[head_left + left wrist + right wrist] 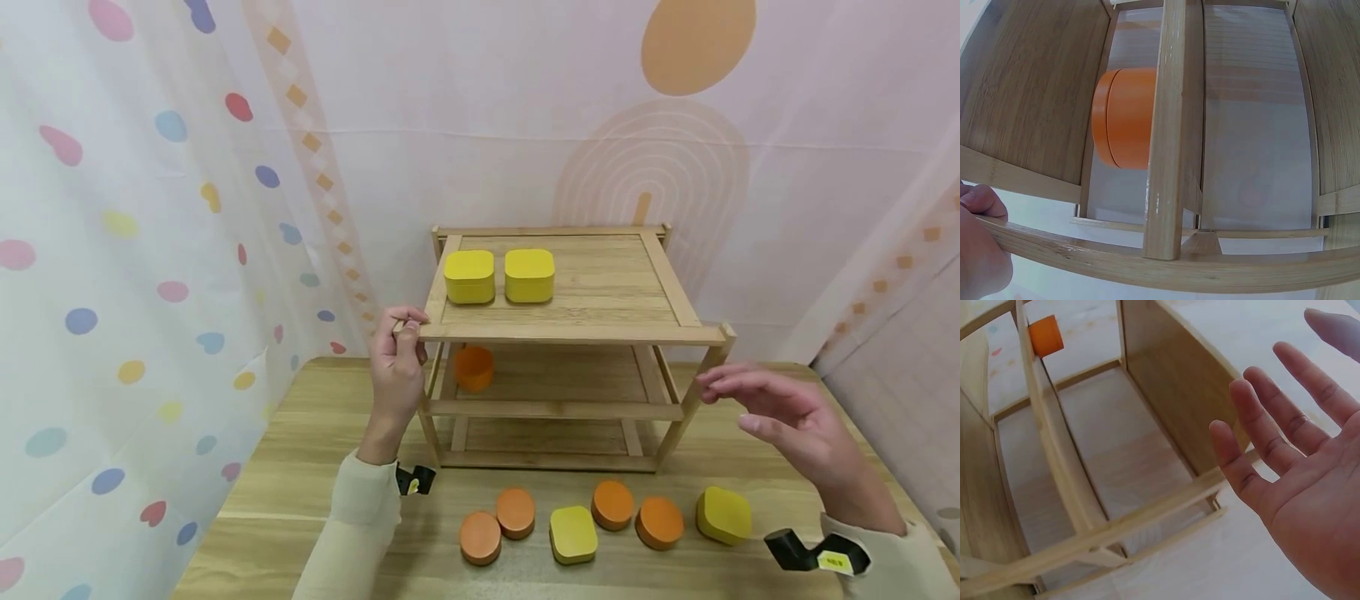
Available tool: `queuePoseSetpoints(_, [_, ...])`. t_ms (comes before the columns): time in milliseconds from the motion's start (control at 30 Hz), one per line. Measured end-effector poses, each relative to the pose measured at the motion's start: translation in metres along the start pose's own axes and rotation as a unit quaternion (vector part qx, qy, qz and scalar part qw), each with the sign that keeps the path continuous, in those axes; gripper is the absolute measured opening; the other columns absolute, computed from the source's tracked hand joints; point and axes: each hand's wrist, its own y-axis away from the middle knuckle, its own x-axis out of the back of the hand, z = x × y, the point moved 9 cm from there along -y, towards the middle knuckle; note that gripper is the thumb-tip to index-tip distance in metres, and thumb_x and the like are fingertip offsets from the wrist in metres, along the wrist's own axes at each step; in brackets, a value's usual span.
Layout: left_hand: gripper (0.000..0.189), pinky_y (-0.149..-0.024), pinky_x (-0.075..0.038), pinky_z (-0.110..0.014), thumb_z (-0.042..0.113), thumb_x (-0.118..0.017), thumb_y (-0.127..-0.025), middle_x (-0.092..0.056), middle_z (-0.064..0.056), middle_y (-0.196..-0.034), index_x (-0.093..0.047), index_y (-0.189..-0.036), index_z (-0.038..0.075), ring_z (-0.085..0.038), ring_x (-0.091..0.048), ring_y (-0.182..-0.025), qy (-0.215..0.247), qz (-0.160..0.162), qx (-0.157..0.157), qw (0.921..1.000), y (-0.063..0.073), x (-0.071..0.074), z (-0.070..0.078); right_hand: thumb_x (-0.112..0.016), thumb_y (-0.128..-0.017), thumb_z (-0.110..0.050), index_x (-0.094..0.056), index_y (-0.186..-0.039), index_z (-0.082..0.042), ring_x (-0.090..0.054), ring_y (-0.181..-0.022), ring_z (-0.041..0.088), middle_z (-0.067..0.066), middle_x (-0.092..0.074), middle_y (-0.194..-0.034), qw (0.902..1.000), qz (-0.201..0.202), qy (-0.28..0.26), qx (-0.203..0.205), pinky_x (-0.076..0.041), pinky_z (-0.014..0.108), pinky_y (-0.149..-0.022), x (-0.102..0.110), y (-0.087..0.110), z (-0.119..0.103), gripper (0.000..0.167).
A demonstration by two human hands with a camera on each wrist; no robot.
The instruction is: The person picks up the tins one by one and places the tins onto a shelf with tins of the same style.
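A three-tier wooden shelf (570, 334) stands on the table. At its front left top corner my left hand (400, 358) grips the wood between thumb and fingers; the left wrist view shows part of that hand (982, 250) at the rail. My right hand (787, 417) is held off the front right corner with its fingers extended, and its palm (1310, 487) holds nothing. Two yellow square tins (470, 277) (529, 277) sit side by side on the top board, toward the left. On the middle tier, at the left, is an orange round tin (1129, 119).
In front of the shelf, several orange round tins (480, 537) and two yellow square tins (573, 534) (723, 515) lie in a loose row on the wooden table (277, 500). A patterned curtain (450, 108) hangs behind and to the left.
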Motion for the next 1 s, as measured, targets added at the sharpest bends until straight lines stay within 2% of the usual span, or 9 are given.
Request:
queuePoseSetpoints(167, [0.022,-0.052,-0.036,-0.023,0.009,-0.037,-0.101,-0.045,-0.003,-0.076,-0.052,-0.101,-0.008,-0.013,-0.039,-0.056,0.002,-0.001,0.001,1.0000,0.001,-0.001,-0.002,-0.038,-0.089,0.025,-0.049,-0.124,0.022,-0.055,-0.125,0.027,0.025,-0.054,-0.137,0.9999,-0.008,-0.012,-0.008,-0.041,0.030,-0.107,0.005,0.013,0.004,0.037])
queuePoseSetpoints(467, [0.023,-0.053,-0.036,-0.021,0.009,-0.037,-0.101,-0.043,-0.009,-0.076,-0.051,-0.101,-0.008,-0.014,-0.039,-0.057,0.005,-0.004,-0.005,1.0000,0.001,-0.001,-0.002,-0.026,-0.086,0.031,-0.043,-0.130,0.022,-0.056,-0.124,0.023,0.020,-0.052,-0.141,0.9941,0.017,0.005,-0.107,-0.044,0.026,-0.104,0.036,0.066,0.033,0.048])
queuePoseSetpoints(633, [0.022,-0.053,-0.036,-0.021,0.008,-0.037,-0.101,-0.046,-0.002,-0.078,-0.051,-0.101,-0.009,-0.013,-0.039,-0.057,0.008,-0.005,-0.010,0.9999,0.001,0.000,0.000,-0.029,-0.090,0.028,-0.042,-0.132,0.020,-0.057,-0.121,0.016,0.013,-0.054,-0.141,0.9796,0.029,0.040,-0.195,-0.048,0.023,-0.098,0.047,0.096,0.053,0.045])
queuePoseSetpoints(800, [0.022,-0.053,-0.036,-0.021,0.008,-0.037,-0.101,-0.048,0.001,-0.082,-0.051,-0.101,-0.009,-0.012,-0.039,-0.058,0.008,-0.005,-0.006,0.9999,0.001,0.000,0.000,-0.036,-0.093,0.023,-0.042,-0.135,0.016,-0.055,-0.122,0.007,0.002,-0.056,-0.140,0.9545,0.019,0.081,-0.286,-0.048,0.019,-0.095,0.047,0.124,0.071,0.043])
queuePoseSetpoints(867, [0.022,-0.053,-0.036,-0.021,0.008,-0.037,-0.101,-0.048,0.001,-0.083,-0.051,-0.101,-0.009,-0.012,-0.039,-0.058,0.006,-0.004,-0.002,1.0000,0.001,0.000,-0.001,-0.038,-0.093,0.022,-0.042,-0.135,0.015,-0.054,-0.122,0.005,-0.002,-0.056,-0.140,0.9467,0.016,0.086,-0.310,-0.047,0.018,-0.095,0.046,0.134,0.078,0.043])
queuePoseSetpoints(1000, [0.023,-0.053,-0.036,-0.021,0.009,-0.037,-0.101,-0.047,0.000,-0.083,-0.051,-0.102,-0.008,-0.012,-0.039,-0.058,0.005,-0.004,0.004,1.0000,0.002,0.000,-0.002,-0.039,-0.092,0.021,-0.040,-0.137,0.014,-0.052,-0.124,0.003,-0.003,-0.055,-0.142,0.9457,0.016,0.066,-0.318,-0.046,0.017,-0.096,0.042,0.149,0.088,0.046])
